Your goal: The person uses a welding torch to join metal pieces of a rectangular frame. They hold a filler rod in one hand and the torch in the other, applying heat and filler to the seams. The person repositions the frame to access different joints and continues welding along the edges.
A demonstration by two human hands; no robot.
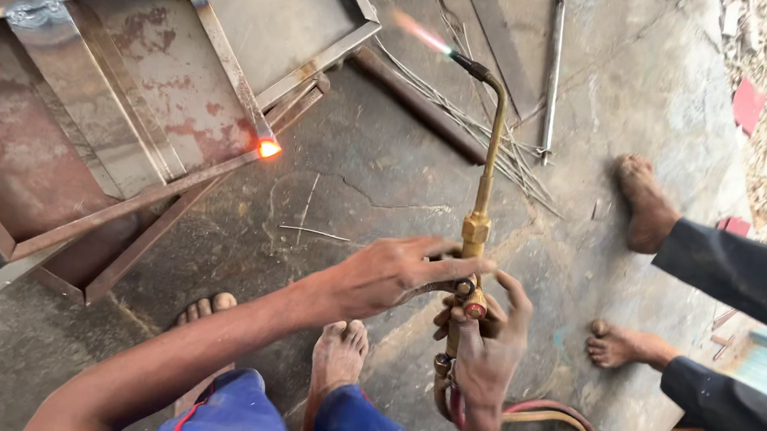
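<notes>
Lit brass torch (483,187) in right hand (488,345), fingers closed around its handle; left hand (397,272) fingers pinching its valve.

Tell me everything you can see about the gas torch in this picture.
The gas torch is a slim brass-coloured tube with a dark bent nozzle, lit: a pale orange-blue flame shoots up-left from its tip. It stands roughly upright above the concrete floor. The right hand grips its handle from below, while the left hand reaches across, fingers on the valve knobs at the brass fitting. Red and orange hoses run from its base. The flame points away from the glowing spot on the metal frame.
</notes>
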